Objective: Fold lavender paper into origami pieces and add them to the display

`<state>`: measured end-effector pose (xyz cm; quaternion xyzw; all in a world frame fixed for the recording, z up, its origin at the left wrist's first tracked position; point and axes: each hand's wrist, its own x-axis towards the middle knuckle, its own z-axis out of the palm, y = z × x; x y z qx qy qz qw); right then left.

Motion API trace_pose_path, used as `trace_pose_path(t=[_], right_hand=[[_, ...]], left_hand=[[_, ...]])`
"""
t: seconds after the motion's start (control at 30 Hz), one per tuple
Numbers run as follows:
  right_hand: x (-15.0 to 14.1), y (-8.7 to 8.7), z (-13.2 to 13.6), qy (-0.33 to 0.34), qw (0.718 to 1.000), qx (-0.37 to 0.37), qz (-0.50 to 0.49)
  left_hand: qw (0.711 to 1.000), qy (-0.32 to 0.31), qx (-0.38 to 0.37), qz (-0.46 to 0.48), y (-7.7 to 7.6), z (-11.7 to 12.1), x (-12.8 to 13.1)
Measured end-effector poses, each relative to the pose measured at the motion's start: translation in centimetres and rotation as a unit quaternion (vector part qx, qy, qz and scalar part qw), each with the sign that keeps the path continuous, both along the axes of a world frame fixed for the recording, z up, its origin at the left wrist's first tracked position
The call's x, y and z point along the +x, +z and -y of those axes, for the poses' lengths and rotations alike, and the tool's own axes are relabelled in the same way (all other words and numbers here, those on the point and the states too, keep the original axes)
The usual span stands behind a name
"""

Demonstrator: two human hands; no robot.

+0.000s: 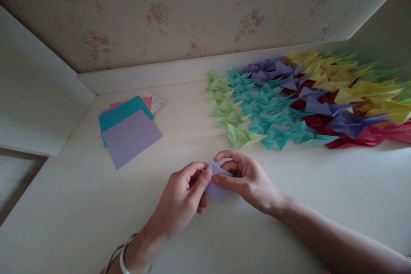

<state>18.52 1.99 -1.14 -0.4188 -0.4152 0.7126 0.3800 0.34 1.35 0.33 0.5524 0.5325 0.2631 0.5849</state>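
Note:
A small piece of folded lilac origami paper (pixel 219 192) is held above the white tabletop, one corner pointing down toward me. My left hand (pixel 184 192) pinches its left edge, thumb on the front face and fingers behind it. From the other side, my right hand (pixel 248 177) grips the paper's right part between thumb and fingers, its index finger arched over the top corner. Fingers hide parts of the folds at both sides. A bracelet (pixel 124 257) circles the left wrist.
Flat paper sheets lie at the left, a lilac sheet (pixel 133 139) over a teal sheet (pixel 125 113), with pink beneath. Rows of folded paper cranes (pixel 276 107) in green, teal, purple, red and yellow cover the back right. A floral wall (pixel 180 17) rises behind the table (pixel 80 205).

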Motion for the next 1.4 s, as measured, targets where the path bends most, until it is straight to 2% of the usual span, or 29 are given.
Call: trace_pose_path(t=[0.3,0.4,0.53,0.8,0.9,1.0,1.17,1.23,1.3,1.4], right_hand=[[-0.5,0.2,0.1,0.007,1.0,-0.018,-0.011],[-0.5,-0.2,0.4,0.007,1.0,0.006,0.017],[-0.4,-0.7,0.6,0.013,0.999,0.044,0.027],[-0.6,-0.1,1.0,-0.031,0.999,0.029,0.003],[-0.7,-0.2,1.0,-0.042,0.999,0.031,0.004],[-0.6,-0.2,0.7,-0.03,0.999,0.036,0.001],[0.3,0.3,0.5,0.006,0.997,0.081,0.015],[0.8,0.4,0.6,0.03,0.994,0.099,0.029],[1.4,0.5,0.7,0.05,0.988,0.143,0.041],[2.1,0.4,0.5,0.035,0.954,0.278,0.109]], left_hand=[[0.998,0.009,-0.034,0.046,0.3,0.1,-0.1],[0.998,0.004,-0.042,0.044,0.1,0.0,-0.1],[0.999,-0.015,-0.015,0.034,0.0,0.0,-0.3],[0.997,-0.061,0.016,0.038,0.4,0.2,-0.1],[0.998,-0.051,0.006,0.044,0.2,0.1,0.0],[0.999,-0.014,-0.022,0.047,0.0,-0.1,0.0],[0.994,0.086,-0.027,0.061,0.1,-0.7,-0.3],[0.992,0.106,-0.023,0.069,0.4,-0.8,-0.6],[0.992,0.09,-0.023,0.08,0.6,-0.8,-1.0],[0.99,0.005,-0.042,0.136,1.0,-0.6,-1.5]])
